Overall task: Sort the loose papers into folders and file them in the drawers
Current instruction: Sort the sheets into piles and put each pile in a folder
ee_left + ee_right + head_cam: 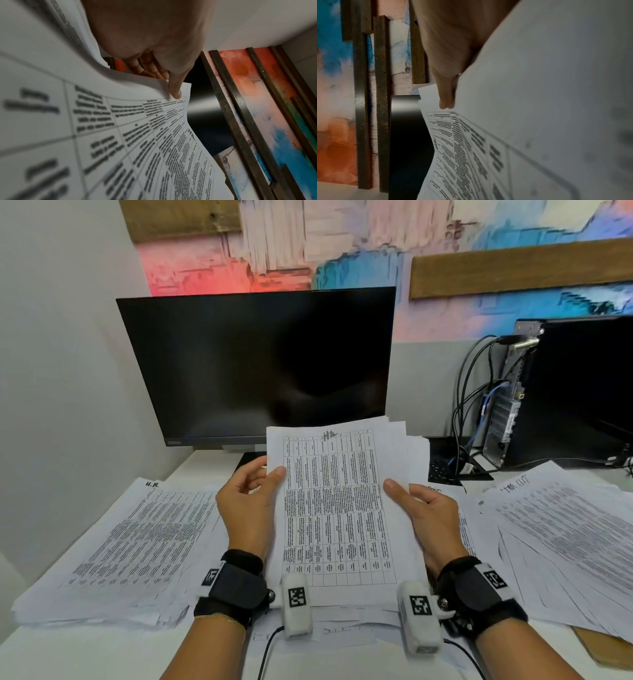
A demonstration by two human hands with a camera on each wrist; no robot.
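Held upright over the white desk (205, 463): a sheaf of white printed sheets with a ruled table (337, 508), handwriting at its top edge, lower edge down by the wrists. Left hand (245, 508) gripping the sheaf's left edge, thumb (175, 89) pressed on the front sheet, fingers (147, 67) curled behind. Right hand (428, 515) gripping the right edge likewise, thumb (446, 100) on the front; fingers behind the paper, hidden. Several sheets fanned out behind the front one at top right.

Flat on the desk to the left, a thick stack of white printed pages marked "H.R." (130, 546). To the right, another spread stack of white printed pages with a handwritten heading (561, 546), overlapping a brown board or folder corner (603, 648). More sheets lying under the wrists.

Directly behind the sheaf, a black flat monitor, screen dark (257, 364), its lower edge partly covered by the paper. Far right, a black computer tower (582, 392) with black and blue cables (469, 412) at its back. Part of a black keyboard (442, 470) peeking past the sheaf. Painted pink-and-blue wall with wooden planks (513, 268) above.
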